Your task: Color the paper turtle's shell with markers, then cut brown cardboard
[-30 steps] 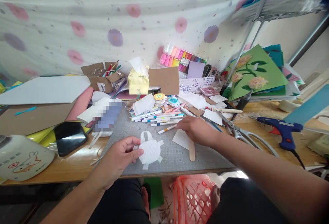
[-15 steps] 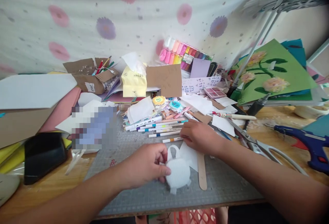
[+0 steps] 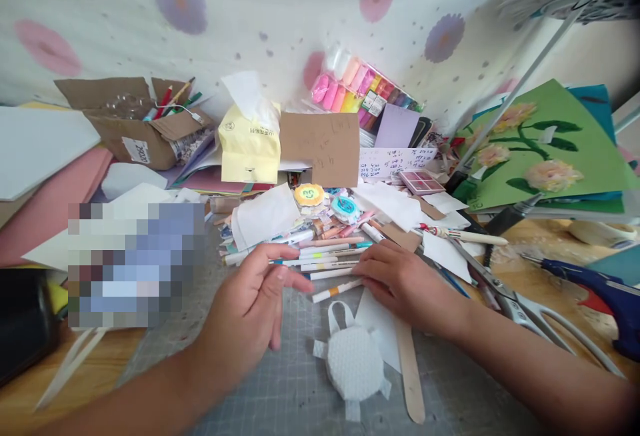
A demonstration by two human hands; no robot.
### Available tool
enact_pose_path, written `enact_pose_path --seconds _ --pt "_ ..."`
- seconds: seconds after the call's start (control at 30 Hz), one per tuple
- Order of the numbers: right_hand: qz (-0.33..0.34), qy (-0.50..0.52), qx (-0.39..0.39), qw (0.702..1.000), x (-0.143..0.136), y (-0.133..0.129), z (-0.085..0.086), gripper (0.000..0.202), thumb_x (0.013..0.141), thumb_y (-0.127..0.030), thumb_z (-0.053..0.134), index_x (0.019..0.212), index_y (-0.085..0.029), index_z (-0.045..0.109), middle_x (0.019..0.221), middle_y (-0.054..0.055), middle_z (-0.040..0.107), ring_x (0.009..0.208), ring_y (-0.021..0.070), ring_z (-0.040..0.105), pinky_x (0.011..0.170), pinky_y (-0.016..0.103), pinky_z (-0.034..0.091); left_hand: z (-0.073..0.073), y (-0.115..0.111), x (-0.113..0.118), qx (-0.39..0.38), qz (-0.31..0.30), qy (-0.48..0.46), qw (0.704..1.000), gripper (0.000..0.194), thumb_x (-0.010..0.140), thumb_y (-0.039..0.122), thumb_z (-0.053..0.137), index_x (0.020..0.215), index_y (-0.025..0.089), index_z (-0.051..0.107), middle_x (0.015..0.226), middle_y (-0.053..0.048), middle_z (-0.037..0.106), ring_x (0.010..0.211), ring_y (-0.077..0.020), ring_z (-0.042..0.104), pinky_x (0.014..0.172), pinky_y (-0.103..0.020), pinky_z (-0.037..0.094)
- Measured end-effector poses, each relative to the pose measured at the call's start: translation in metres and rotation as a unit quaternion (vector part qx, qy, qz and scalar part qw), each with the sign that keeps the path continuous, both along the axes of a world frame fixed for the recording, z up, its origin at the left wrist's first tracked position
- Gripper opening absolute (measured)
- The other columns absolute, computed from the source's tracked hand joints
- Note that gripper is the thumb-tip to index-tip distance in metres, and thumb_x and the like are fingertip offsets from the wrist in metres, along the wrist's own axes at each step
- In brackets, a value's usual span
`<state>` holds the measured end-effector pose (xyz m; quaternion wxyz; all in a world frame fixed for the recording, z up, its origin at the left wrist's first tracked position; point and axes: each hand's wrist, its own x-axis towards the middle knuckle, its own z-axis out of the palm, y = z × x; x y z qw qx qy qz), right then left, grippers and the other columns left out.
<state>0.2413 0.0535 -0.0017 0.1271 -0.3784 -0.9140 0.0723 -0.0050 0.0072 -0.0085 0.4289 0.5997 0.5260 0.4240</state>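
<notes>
Landmark: white textured cutout [image 3: 354, 363], with small tabs and a loop, lying flat near the front of the mat.

Containers. Open cardboard box [image 3: 113, 136], beyond the cutout and far to its left: pencils [image 3: 173, 99] and crumpled clear plastic inside. Yellow tissue pack [image 3: 250, 149], beyond and left: white tissue [image 3: 253, 96] sticking out on top. Clear pack [image 3: 370, 89], beyond it near the curtain: rows of coloured pieces.

Hands. Left hand [image 3: 250, 303], left of the cutout and apart from it: fingers loosely spread, nothing seen in them. Right hand [image 3: 400, 283], beyond and right: fingers bunched at one end of the orange-banded marker [image 3: 335, 289], which lies just beyond the loop. Fingertips hidden; cannot tell whether they pinch it.

Hard to make out. Pixelated patch [image 3: 135, 263] well left of the cutout. Black object [image 3: 23, 329] farther left, cut off by the frame. Glue gun [image 3: 595, 289], far right, also cut off.

Surface and room. Grey gridded mat [image 3: 280, 396] under the cutout, on a wooden table [image 3: 100, 369]. Craft stick [image 3: 411, 376] just right; scissors [image 3: 510, 303] farther right. Flower-patterned curtain [image 3: 285, 23] behind everything.
</notes>
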Motion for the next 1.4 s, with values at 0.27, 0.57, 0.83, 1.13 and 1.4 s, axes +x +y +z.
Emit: enact_pose_path --seconds 0.27,0.57,0.83,1.13,1.4 --pt "-0.04 0.041 0.032 0.998 -0.005 0.027 -0.005 0.023 0.093 -0.013 0.05 0.094 -0.016 0.073 0.093 0.011 0.07 0.089 0.0254 0.062 0.08 0.038 0.048 0.001 0.005 -0.004 0.114 0.047 -0.039 0.992 0.037 0.086 0.017 0.042 0.119 0.029 0.051 0.153 -0.002 0.037 0.108 -0.0219 0.067 0.092 -0.04 0.056" --pt "-0.078 0.002 -0.011 0.997 -0.028 0.036 -0.007 0.02 0.087 -0.013 0.06 0.104 -0.017 0.071 0.104 0.012 0.065 0.098 0.0261 0.062 0.089 0.039 0.047 0.001 0.016 -0.016 0.225 0.072 0.152 0.96 0.027 0.091 0.024 0.048 0.117 0.024 0.057 0.122 -0.005 0.062 0.118 -0.0221 0.056 0.103 -0.041 0.043" --pt "-0.127 -0.025 -0.04 0.991 -0.035 0.039 -0.006 0.009 0.084 -0.015 0.065 0.092 -0.015 0.068 0.103 0.013 0.062 0.098 0.0267 0.06 0.088 0.039 0.047 -0.001 0.026 -0.017 0.269 0.023 0.27 0.924 0.023 0.085 0.016 0.046 0.1 0.021 0.063 0.109 -0.006 0.062 0.107 -0.024 0.057 0.094 -0.042 0.046" --pt "-0.142 -0.013 -0.028 0.989 -0.027 0.029 0.002 0.006 0.088 -0.014 0.057 0.085 -0.018 0.059 0.098 0.01 0.063 0.091 0.0244 0.061 0.079 0.036 0.046 0.0 0.029 -0.019 0.232 0.01 0.284 0.93 0.026 0.084 0.019 0.051 0.108 0.02 0.06 0.112 -0.008 0.062 0.102 -0.0249 0.06 0.089 -0.04 0.049" --pt "-0.097 0.154 -0.14 0.973 0.0 -0.03 0.033 0.01 0.092 -0.025 0.054 0.084 -0.021 0.056 0.072 -0.001 0.057 0.063 0.0136 0.052 0.056 0.023 0.041 0.003 0.012 -0.009 0.182 -0.175 0.254 0.934 0.026 0.096 0.034 0.043 0.098 0.023 0.066 0.078 -0.002 0.07 0.078 -0.0199 0.065 0.07 -0.029 0.047"
